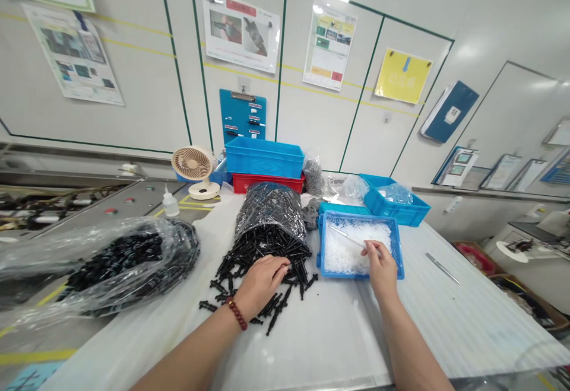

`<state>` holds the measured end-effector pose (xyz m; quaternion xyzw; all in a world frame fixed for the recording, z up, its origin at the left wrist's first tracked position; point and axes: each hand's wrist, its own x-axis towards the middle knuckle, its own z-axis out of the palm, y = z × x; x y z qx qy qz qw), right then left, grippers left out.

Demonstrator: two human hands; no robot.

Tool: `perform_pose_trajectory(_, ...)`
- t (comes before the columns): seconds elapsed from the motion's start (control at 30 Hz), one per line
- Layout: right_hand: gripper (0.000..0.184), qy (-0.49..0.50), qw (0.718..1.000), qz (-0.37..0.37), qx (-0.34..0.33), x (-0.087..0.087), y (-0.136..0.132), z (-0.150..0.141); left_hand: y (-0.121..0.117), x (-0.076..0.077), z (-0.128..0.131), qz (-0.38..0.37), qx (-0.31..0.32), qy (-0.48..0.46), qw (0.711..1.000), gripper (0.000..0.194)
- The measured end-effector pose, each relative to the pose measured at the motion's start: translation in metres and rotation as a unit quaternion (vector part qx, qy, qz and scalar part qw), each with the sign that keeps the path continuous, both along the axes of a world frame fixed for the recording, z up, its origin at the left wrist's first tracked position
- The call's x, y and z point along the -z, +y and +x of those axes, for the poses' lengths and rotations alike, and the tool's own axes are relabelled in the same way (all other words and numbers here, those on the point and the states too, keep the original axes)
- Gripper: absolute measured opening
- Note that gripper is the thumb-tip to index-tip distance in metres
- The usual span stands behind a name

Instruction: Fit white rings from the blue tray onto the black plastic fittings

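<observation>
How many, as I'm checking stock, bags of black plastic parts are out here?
2: a clear bag lies at far left; a second clear bag stands mid-table, spilling parts by the left hand. A crumpled bag behind it might be a third; I cannot tell.

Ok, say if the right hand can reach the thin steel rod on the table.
Probably yes: the right hand is at the blue plastic tray of white granules; it must clear the tray's wall, then nothing seems between it and the thin steel rod.
</observation>
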<state>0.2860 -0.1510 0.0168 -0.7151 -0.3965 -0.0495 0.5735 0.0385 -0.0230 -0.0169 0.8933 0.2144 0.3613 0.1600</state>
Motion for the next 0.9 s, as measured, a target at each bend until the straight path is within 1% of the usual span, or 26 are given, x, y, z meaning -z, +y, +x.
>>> perform_pose_trajectory(0.13,0.042,0.026,0.997,0.043,0.057,-0.005,-0.007,0.002,0.0,0.001,0.0,0.002,0.004,0.002,1.0,0.023)
perform_pose_trajectory(0.23,0.04,0.012,0.997,0.037,0.073,-0.006,-0.011,0.004,0.0,0.001,0.0,0.002,0.006,0.0,1.0,0.023)
perform_pose_trajectory(0.3,0.04,-0.018,0.997,0.022,0.077,-0.005,-0.012,0.004,0.0,0.001,0.0,-0.003,0.004,0.002,1.0,0.023)
perform_pose_trajectory(0.4,0.042,-0.092,0.991,-0.002,0.096,-0.002,-0.01,0.004,0.0,0.001,0.0,-0.007,0.006,0.005,1.0,0.023)
perform_pose_trajectory(0.47,0.044,-0.132,0.987,-0.027,0.09,0.001,-0.007,0.002,-0.001,0.001,0.0,-0.006,0.008,0.007,1.0,0.023)
perform_pose_trajectory(0.57,0.045,-0.153,0.986,-0.058,0.039,0.004,-0.002,-0.003,-0.001,0.0,0.0,-0.008,0.009,0.014,1.0,0.023)
perform_pose_trajectory(0.63,0.043,-0.126,0.99,-0.06,0.003,0.004,0.0,-0.005,-0.001,-0.001,0.0,-0.014,0.008,0.022,1.0,0.023)
perform_pose_trajectory(0.73,0.041,-0.041,0.998,-0.047,-0.026,0.002,0.0,-0.006,-0.001,-0.002,0.0,-0.024,0.007,0.03,0.999,0.023)
perform_pose_trajectory(0.8,0.042,0.007,0.999,-0.032,-0.024,0.0,-0.001,-0.006,-0.001,-0.001,0.0,-0.025,0.007,0.028,0.999,0.023)
perform_pose_trajectory(0.9,0.044,0.055,0.998,-0.005,-0.002,-0.003,-0.002,-0.004,-0.001,0.0,0.0,-0.023,0.007,0.027,0.999,0.023)
